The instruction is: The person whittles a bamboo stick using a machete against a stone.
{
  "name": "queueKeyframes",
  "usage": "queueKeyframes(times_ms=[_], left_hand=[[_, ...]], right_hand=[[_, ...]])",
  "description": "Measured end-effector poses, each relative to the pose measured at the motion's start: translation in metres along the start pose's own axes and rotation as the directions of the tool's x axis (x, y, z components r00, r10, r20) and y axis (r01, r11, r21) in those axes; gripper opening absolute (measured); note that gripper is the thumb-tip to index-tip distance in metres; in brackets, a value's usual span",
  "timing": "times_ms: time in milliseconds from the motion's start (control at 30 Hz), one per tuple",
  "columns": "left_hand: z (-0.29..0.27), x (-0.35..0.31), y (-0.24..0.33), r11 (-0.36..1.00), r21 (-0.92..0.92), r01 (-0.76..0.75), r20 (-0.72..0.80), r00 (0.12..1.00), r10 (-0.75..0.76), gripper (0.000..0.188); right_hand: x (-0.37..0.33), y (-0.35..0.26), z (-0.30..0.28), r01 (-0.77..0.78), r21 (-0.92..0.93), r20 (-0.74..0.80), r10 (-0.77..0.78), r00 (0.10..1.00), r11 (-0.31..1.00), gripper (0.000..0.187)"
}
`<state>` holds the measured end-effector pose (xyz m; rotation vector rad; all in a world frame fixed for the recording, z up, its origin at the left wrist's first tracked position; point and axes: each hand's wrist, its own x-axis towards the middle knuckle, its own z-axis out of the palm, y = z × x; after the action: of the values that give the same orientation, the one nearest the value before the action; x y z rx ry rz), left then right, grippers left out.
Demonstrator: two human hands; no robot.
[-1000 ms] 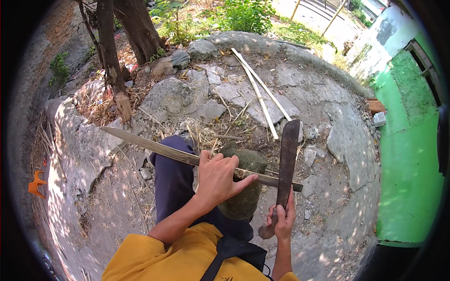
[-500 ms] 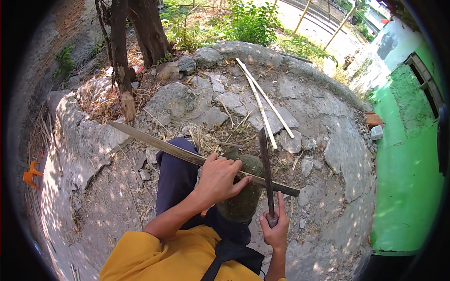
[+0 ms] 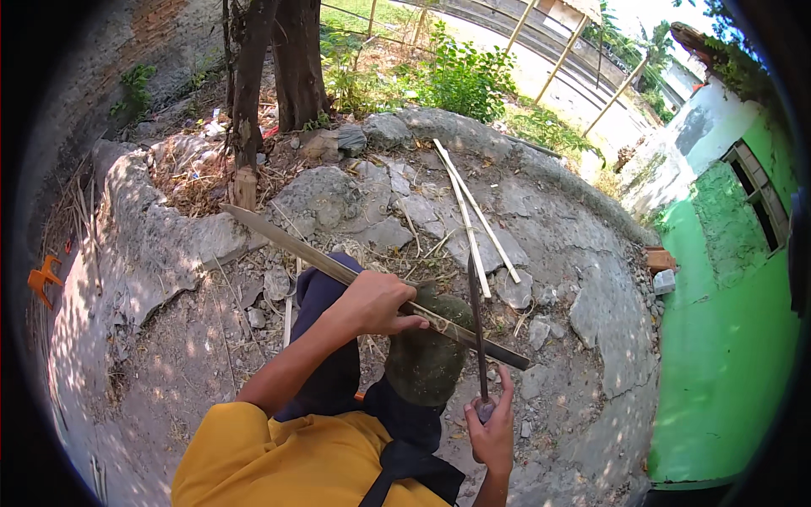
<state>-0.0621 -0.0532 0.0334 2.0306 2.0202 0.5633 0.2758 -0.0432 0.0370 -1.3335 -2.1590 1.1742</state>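
Observation:
A long bamboo strip (image 3: 287,243) runs aslant across my knees, its pale end to the far left and a dark end to the right. My left hand (image 3: 372,306) is closed around it near the middle, thumb along the near side. In my right hand (image 3: 490,431) is a long, narrow, dark-bladed knife (image 3: 478,308), held upright by its handle with the index finger stretched up. The blade crosses the strip near its dark end, appearing to touch it. Under the strip, a mottled olive-green cover (image 3: 427,367) lies over my right knee.
Two pale bamboo strips (image 3: 466,215) lie crossed on the broken concrete ahead. Tree trunks (image 3: 297,68) and rubble stand at the far left, and an orange plastic chair (image 3: 44,280) at the left edge. A green wall (image 3: 726,363) rises on the right, with bricks (image 3: 661,258) at its foot.
My left hand has shifted left along the bamboo strip, off the olive cover's middle. The knife still crosses near the dark end. The whole view has tilted up slightly.

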Motion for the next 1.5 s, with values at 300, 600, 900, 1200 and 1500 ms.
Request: queueKeyframes(times_ms=[300, 600, 900, 1200, 1500], left_hand=[[0.004, -0.011, -0.009, 0.998, 0.006, -0.06, -0.067, 0.996, 0.06, 0.062], [0.002, -0.03, 0.005, 0.998, -0.041, -0.048, -0.112, 0.993, 0.044, 0.066], [-0.009, -0.043, 0.019, 0.991, -0.134, -0.031, 0.042, 0.998, 0.037, 0.058], [-0.005, -0.016, 0.007, 0.988, -0.117, 0.105, 0.458, 0.888, -0.04, 0.04], [0.003, 0.016, 0.008, 0.954, -0.294, -0.053, 0.446, 0.876, 0.186, 0.034]], right_hand=[[-0.004, 0.061, 0.009, -0.171, 0.234, 0.127, 0.144, 0.981, 0.957, 0.043], [-0.011, 0.065, 0.023, -0.02, 0.223, -0.044, 0.031, 0.999, 0.975, 0.031], [0.026, 0.037, 0.027, 0.297, -0.051, -0.055, -0.299, 0.953, 0.954, 0.053], [0.075, 0.067, 0.051, 0.329, -0.048, 0.048, -0.326, 0.944, 0.943, 0.051], [0.093, 0.081, 0.052, 0.339, 0.074, 0.092, -0.344, 0.934, 0.938, 0.056]])
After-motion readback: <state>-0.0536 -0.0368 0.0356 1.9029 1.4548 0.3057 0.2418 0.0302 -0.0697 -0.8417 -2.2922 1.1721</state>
